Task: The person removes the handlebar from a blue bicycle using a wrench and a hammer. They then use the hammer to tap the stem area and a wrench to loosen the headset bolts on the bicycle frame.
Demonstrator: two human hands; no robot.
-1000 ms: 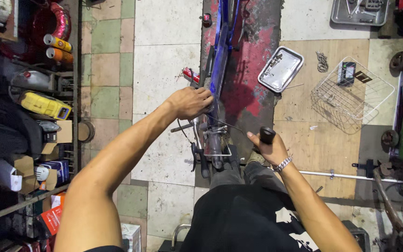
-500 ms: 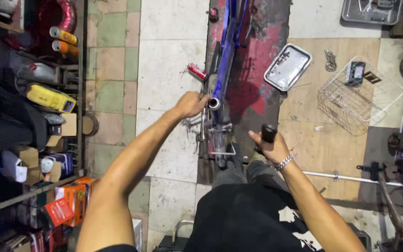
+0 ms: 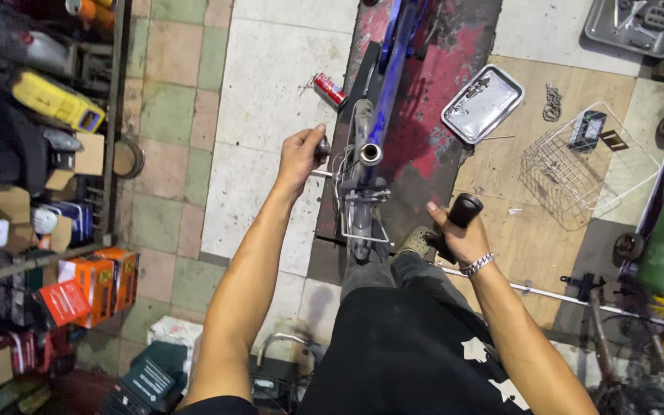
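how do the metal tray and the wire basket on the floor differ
The metal tray is solid, shiny and shallow, while the wire basket is open white mesh with taller sides. The tray holds small metal tools or parts; the basket holds a small dark box-like thing. The tray lies nearer the blue bike frame, the basket further out to the right. Both sit tilted on the brown board.

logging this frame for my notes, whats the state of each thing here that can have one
left hand: closed on a dark grip end
right hand: closed on a black grip
bike frame: blue, held upright, head tube open on top
metal tray: flat on the floor, small parts in it
wire basket: on the floor, a small dark box inside
red can: lying on its side
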